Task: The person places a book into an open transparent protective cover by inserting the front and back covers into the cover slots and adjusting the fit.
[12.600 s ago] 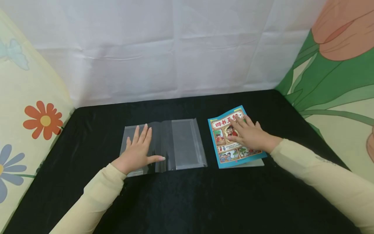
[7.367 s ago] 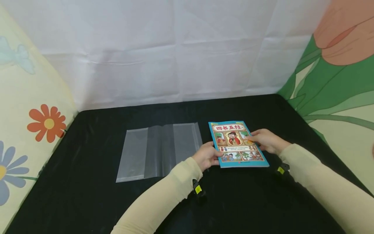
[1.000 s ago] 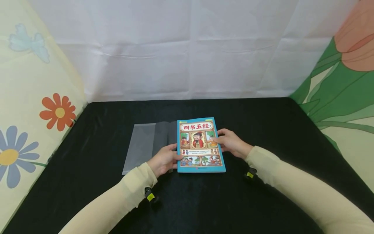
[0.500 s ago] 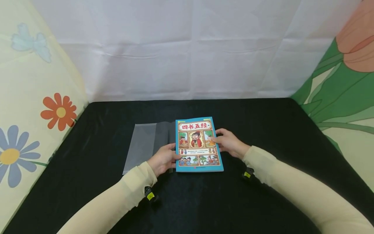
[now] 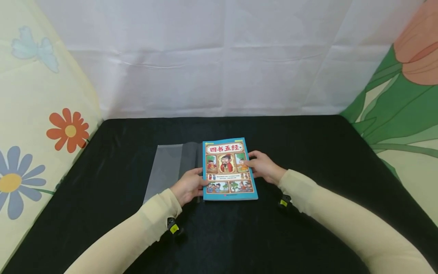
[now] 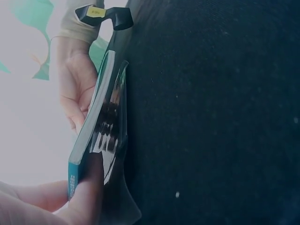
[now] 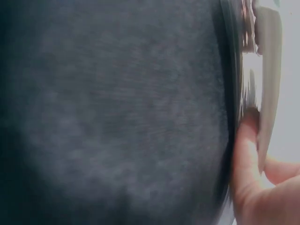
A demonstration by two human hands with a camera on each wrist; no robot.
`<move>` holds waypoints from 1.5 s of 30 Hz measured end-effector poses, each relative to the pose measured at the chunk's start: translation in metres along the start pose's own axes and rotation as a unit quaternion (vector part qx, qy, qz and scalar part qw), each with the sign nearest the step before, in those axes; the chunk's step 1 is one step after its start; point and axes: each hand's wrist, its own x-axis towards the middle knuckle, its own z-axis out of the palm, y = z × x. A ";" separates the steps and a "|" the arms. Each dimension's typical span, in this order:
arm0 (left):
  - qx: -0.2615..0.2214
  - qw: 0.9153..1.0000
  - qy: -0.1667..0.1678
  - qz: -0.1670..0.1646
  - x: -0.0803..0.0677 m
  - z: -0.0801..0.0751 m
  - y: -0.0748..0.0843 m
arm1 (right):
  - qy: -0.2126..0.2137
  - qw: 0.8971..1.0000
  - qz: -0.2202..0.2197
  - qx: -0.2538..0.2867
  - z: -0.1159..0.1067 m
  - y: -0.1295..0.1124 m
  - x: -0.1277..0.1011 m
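Holding the book two-handed, right above the clear cover!
Pinching its left edge low down with the left hand, thumb on the front, fingers beneath; clamped on the right edge with the right hand, thumb on top there too. Hovering face up over the cover's right side, with the left side lying in view on the black table.
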 end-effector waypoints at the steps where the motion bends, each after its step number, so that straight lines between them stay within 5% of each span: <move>1: 0.001 1.000 0.001 0.000 0.000 0.000 0.000 | 0.001 1.000 0.002 -0.006 0.000 -0.001 0.000; 15: 0.003 1.000 -0.001 0.005 -0.001 -0.007 0.001 | 0.007 0.997 -0.015 -0.073 0.006 -0.006 0.004; 23: 0.075 0.997 -0.002 0.034 -0.009 -0.013 0.004 | 0.004 0.993 -0.040 -0.109 0.009 -0.006 0.002; 45: 0.129 0.988 -0.032 0.074 -0.025 -0.023 0.001 | 0.015 0.979 -0.093 -0.183 0.017 -0.003 0.003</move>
